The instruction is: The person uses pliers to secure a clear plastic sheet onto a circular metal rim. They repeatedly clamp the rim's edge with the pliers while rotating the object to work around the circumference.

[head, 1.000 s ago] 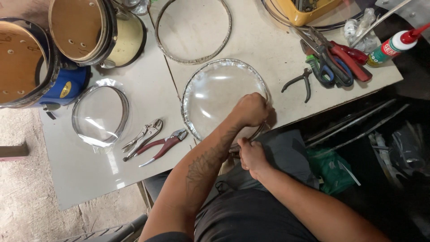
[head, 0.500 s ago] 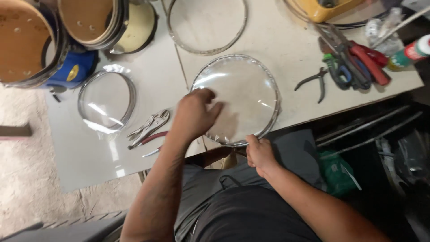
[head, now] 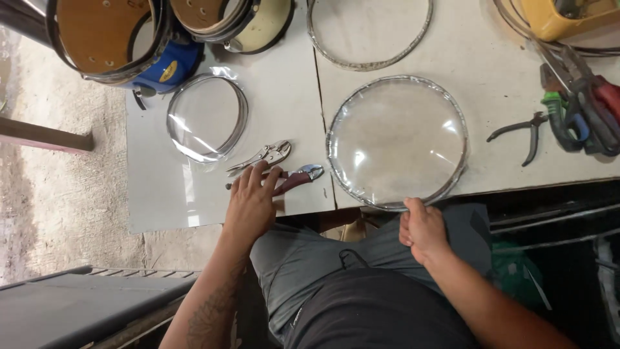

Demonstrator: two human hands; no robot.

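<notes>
A large clear drum head (head: 397,139) in a metal hoop lies on the white table, overhanging the near edge. My right hand (head: 421,227) pinches its near rim. My left hand (head: 250,200) rests flat on the table's near edge, fingers spread over the red-handled pliers (head: 298,177). Silver locking pliers (head: 263,156) lie just beyond my fingertips. I cannot tell if the fingers grip the red handles.
A smaller clear drum head (head: 206,117) lies at the left. Drum shells (head: 110,39) stand at the back left, an empty metal hoop (head: 369,31) at the back. Black pliers (head: 526,132) and several hand tools (head: 581,97) lie right. A yellow box (head: 565,16) sits far right.
My left hand has left the large drum head's near rim and swung left to the red-handled pliers. My right hand stays at the rim.
</notes>
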